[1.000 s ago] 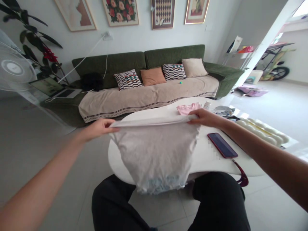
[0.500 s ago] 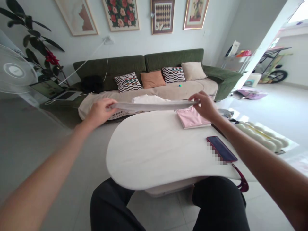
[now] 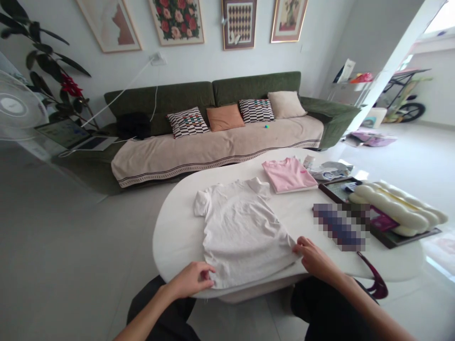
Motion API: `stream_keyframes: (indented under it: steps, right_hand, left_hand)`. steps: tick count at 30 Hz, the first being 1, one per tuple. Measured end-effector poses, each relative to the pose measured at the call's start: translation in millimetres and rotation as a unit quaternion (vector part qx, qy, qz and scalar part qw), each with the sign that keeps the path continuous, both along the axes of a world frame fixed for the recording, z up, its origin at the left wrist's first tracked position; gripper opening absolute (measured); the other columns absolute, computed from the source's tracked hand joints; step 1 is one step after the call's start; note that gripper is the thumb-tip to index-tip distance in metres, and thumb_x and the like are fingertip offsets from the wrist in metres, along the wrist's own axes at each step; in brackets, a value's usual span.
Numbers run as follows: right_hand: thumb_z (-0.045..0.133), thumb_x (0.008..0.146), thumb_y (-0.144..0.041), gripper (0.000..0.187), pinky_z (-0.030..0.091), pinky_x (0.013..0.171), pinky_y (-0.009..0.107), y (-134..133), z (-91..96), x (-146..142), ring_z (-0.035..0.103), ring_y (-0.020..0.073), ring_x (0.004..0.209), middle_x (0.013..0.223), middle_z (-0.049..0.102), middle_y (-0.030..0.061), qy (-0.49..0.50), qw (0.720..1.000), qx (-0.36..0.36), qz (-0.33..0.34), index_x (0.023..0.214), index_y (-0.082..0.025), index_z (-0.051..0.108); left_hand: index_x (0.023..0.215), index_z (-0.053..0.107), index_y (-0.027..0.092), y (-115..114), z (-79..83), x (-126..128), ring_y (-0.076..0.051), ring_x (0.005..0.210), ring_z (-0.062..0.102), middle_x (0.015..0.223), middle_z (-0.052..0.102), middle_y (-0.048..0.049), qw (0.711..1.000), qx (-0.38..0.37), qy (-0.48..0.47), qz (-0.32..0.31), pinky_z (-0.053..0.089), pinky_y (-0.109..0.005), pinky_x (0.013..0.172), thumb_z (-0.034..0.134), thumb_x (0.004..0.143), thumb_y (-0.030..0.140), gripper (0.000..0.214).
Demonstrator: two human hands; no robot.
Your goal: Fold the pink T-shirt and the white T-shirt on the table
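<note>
A white T-shirt lies spread flat on the white oval table, neck end away from me. My left hand pinches its near left hem corner at the table's front edge. My right hand pinches the near right hem corner. A folded pink garment rests farther back on the table, to the right of the shirt's sleeve.
A blurred flat item with a dark red strap lies right of the shirt. A dark tray holding a cream puffy object sits at the right. Papers lie behind it. A green sofa stands beyond; a fan is at left.
Both hands swung the T-shirt up and outward over the table, then drew back toward me, laying it flat. They now sit at the near hem by the table's front edge.
</note>
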State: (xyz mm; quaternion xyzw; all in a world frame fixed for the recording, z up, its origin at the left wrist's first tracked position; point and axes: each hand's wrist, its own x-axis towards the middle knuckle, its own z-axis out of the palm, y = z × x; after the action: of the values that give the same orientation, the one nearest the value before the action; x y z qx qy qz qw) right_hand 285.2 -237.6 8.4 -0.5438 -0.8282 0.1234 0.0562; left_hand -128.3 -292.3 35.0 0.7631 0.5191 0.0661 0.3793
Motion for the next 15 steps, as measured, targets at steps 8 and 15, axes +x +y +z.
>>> stream_keyframes:
  steps: [8,15]
  right_hand:
    - [0.031,0.086,-0.024,0.036,0.034,0.097,0.039,48,-1.4,-80,0.039,0.0226,0.120,0.131,0.041,0.0121,0.028,0.996,0.077,-0.020,0.110,-0.016,0.056]
    - [0.028,0.086,-0.052,0.053,0.019,0.098,0.057,72,-45.3,-110,0.009,0.0302,0.132,0.144,0.022,0.0029,-0.035,0.996,0.059,-0.062,0.136,-0.032,0.026]
  left_hand:
    - [0.095,0.060,0.016,175,0.8,-57,-0.022,0.094,0.057,0.103,0.062,-0.0098,0.915,0.155,-0.084,0.362,0.040,-0.028,0.085,0.058,0.068,0.026,0.029]
    - [0.092,0.059,0.017,265,-30.5,-57,-0.023,0.103,0.053,0.099,0.063,-0.0073,0.914,0.117,-0.084,0.379,0.040,-0.024,0.079,0.069,0.053,0.024,0.040]
